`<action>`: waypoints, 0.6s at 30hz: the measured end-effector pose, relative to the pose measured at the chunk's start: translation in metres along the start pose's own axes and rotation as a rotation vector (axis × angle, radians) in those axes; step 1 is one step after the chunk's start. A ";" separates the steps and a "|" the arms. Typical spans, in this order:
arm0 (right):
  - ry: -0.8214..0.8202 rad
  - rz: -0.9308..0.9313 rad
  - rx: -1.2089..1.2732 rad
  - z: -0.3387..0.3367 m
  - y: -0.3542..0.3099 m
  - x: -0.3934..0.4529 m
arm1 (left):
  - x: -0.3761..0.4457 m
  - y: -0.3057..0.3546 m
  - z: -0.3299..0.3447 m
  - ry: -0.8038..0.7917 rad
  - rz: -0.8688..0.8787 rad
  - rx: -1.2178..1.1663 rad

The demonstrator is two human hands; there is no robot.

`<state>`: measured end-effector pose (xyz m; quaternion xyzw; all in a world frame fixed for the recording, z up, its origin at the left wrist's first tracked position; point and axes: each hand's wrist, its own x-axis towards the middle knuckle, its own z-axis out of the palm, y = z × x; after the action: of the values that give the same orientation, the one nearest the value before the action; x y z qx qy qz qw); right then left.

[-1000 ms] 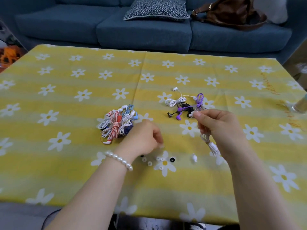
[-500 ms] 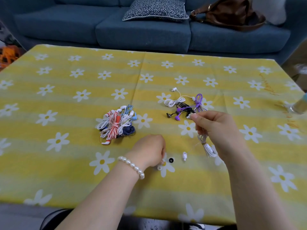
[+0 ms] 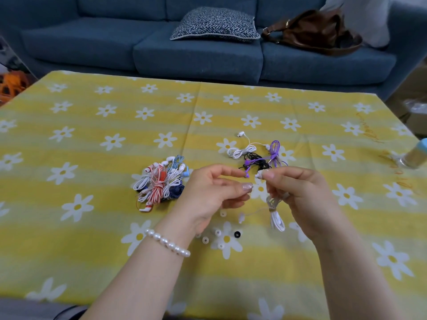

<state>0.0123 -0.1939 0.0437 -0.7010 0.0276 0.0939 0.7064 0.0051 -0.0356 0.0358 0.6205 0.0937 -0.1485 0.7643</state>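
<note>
Earphone [image 3: 276, 215]: there was one white one in your right hand [image 3: 302, 199]. Your thumb and forefinger pinched one bud at their tips, and the tied coil of cord hung from under your curled fingers, just above the cloth [image 3: 92, 250]. Its second bud [image 3: 241, 218] dangled on a thin wire beside the coil. Your left hand [image 3: 208, 195] was raised close to the right, with thumb and forefinger reaching toward the pinched bud. Whether they gripped anything could not be told.

Below your hands lay loose ear tips: at least four white tips [image 3: 218, 232] and one black tip [image 3: 237, 234]. Beyond your hands three bundled sets lay together, one white set [image 3: 241, 151], one black set [image 3: 254, 162] and one purple set [image 3: 275, 153]. To the left sat one tangled pile [image 3: 159, 181] of red-striped, white and blue cords, too knotted to count.

The cloth was yellow with white daisies and covered the table. Behind it stood a blue sofa [image 3: 196, 54] with one patterned cushion [image 3: 215, 24] and one brown bag [image 3: 316, 33]. A bottle [image 3: 413, 155] stood at the right edge. You wore one pearl bracelet [image 3: 167, 242] on your left wrist.
</note>
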 end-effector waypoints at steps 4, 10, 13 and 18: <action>-0.057 -0.033 0.027 0.000 -0.001 -0.002 | -0.001 0.002 0.000 0.005 0.013 -0.137; -0.058 -0.061 -0.043 0.006 -0.003 -0.005 | -0.001 0.000 0.004 0.056 0.032 -0.187; -0.019 -0.061 -0.072 0.007 -0.004 -0.005 | -0.001 0.000 0.006 0.037 0.015 -0.241; 0.047 -0.073 -0.099 0.007 -0.005 -0.005 | -0.003 0.002 0.008 0.016 -0.020 -0.316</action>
<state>0.0076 -0.1872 0.0496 -0.7377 0.0142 0.0529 0.6729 0.0026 -0.0432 0.0403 0.4926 0.1282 -0.1342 0.8502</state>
